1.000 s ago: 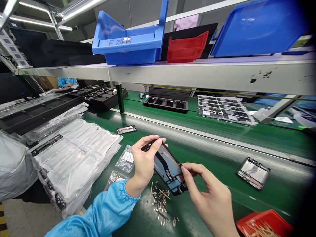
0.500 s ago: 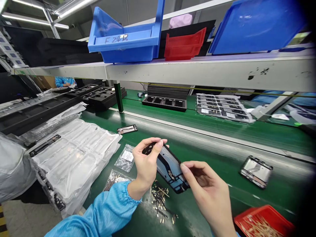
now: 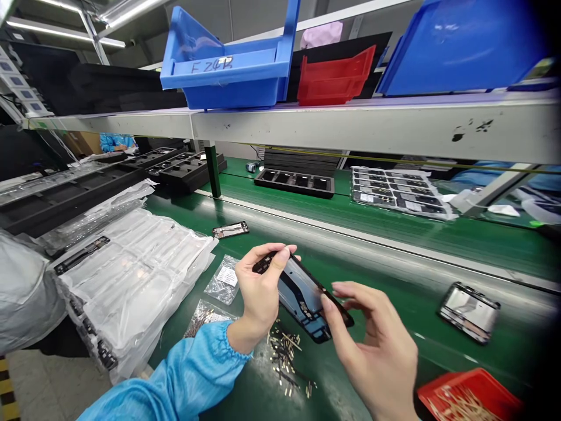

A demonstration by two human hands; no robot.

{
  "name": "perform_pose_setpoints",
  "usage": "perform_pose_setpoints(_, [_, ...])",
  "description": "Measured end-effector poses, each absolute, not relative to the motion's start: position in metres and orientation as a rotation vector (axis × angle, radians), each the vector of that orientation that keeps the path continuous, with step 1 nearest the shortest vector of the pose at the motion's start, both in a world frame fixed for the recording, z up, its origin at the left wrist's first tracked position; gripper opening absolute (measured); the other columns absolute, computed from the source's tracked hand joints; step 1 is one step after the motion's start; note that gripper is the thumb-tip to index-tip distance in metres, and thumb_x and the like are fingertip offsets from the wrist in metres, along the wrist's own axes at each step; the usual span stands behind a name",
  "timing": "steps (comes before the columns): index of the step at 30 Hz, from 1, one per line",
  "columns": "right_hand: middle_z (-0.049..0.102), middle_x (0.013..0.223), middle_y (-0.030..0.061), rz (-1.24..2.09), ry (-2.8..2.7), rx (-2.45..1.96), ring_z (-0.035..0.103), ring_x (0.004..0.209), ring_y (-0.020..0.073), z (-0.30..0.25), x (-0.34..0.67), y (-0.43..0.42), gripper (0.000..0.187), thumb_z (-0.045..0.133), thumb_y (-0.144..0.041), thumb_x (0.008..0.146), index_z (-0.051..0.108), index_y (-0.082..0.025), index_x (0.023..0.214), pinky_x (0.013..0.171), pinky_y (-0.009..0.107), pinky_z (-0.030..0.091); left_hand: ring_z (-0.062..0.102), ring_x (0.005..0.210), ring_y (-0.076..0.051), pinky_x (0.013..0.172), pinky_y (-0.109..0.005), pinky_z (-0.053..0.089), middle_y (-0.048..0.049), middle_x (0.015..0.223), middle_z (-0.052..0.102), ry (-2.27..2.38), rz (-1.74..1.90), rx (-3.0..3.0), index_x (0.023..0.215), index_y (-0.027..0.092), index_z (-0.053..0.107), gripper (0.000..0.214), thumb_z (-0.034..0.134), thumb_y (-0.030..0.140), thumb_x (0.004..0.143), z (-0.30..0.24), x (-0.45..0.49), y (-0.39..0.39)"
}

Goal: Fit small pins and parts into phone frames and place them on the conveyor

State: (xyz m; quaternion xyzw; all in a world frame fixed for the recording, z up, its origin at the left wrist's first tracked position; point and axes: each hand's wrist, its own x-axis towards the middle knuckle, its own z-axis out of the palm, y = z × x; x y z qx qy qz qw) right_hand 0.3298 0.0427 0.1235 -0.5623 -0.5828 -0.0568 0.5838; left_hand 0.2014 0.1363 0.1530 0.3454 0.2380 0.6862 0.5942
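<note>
**Left fingers (image 3: pixel 280 254) clamp a black smartphone frame (image 3: pixel 302 298)**

The left hand (image 3: pixel 258 286) pinches the frame's upper end between thumb and fingers, its light-blue elasticated sleeve (image 3: pixel 175 374) gathered at the wrist. On the right hand (image 3: pixel 372 345), the thumb tip touches the frame's right edge while the other fingers stay spread and lifted clear. The frame tilts between both hands over a glossy green bench mat (image 3: pixel 394 278), showing a grey-blue inner plate.

Loose slender brass pins (image 3: pixel 283 351) lie scattered just below it. More fill a shallow red plastic tray (image 3: pixel 477 380) at lower right. A clear zip bag with a white label (image 3: pixel 223 280) lies beside the left hand, with a second clear bag of pins (image 3: pixel 204 318) just below it. A silver-backed phone frame (image 3: pixel 468 313) rests on the mat to the right. A blue plastic bin (image 3: pixel 223 76) and a red plastic bin (image 3: pixel 337 76) sit on the pale steel shelf (image 3: pixel 350 131) overhead.
</note>
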Motion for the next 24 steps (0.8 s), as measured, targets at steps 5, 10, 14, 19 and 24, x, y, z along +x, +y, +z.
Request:
perform_pose_setpoints(5, [0.071,0.093,0.0032,-0.483,-1.352,-1.313,0.065,0.082,0.0170,0.130,0.315,0.041,0.014,0.079,-0.016,0.096,0.072,-0.020,0.107,0.079,0.033,0.051,0.084,0.086,-0.021,0.080,-0.031,0.070,-0.0087,0.102,0.084,0.544,1.689,0.841,0.100,0.016,0.076,0.023,0.088,0.032,0.089,0.146,0.206,0.129])
perform_pose_setpoints(10, [0.072,0.094,0.0028,-0.350,-1.288,-1.336,0.064,0.077,0.0144,0.128,0.312,0.042,0.011,0.077,-0.019,0.099,0.074,-0.019,0.109,0.075,0.029,0.052,0.084,0.088,-0.022,0.081,-0.031,0.070,-0.0088,0.105,0.084,0.513,1.701,0.892,0.104,0.017,0.075,0.020,0.085,0.030,0.092,0.143,0.209,0.118])
perform_pose_setpoints(14, [0.072,0.092,0.0018,-0.292,-1.261,-1.335,0.062,0.076,0.0137,0.126,0.314,0.043,0.006,0.077,-0.021,0.099,0.075,-0.019,0.105,0.072,0.028,0.050,0.084,0.087,-0.021,0.080,-0.030,0.070,-0.0084,0.104,0.084,0.494,1.698,0.922,0.101,0.017,0.075,0.015,0.084,0.027,0.093,0.142,0.209,0.115])
perform_pose_setpoints(19, [0.072,0.092,0.0018,-0.189,-1.188,-1.348,0.062,0.076,0.0149,0.125,0.314,0.041,0.007,0.079,-0.026,0.098,0.077,-0.021,0.102,0.074,0.029,0.051,0.084,0.086,-0.021,0.079,-0.029,0.070,-0.0081,0.102,0.085,0.452,1.704,0.934,0.099,0.017,0.075,0.012,0.084,0.024,0.093,0.141,0.210,0.113])
perform_pose_setpoints(24, [0.074,0.094,0.0024,-0.068,-1.131,-1.354,0.065,0.078,0.0162,0.125,0.314,0.039,0.008,0.079,-0.030,0.098,0.078,-0.022,0.102,0.071,0.029,0.051,0.084,0.085,-0.020,0.078,-0.029,0.071,-0.0075,0.102,0.085,0.411,1.727,0.955,0.100,0.018,0.075,0.011,0.083,0.022,0.093,0.141,0.209,0.112])
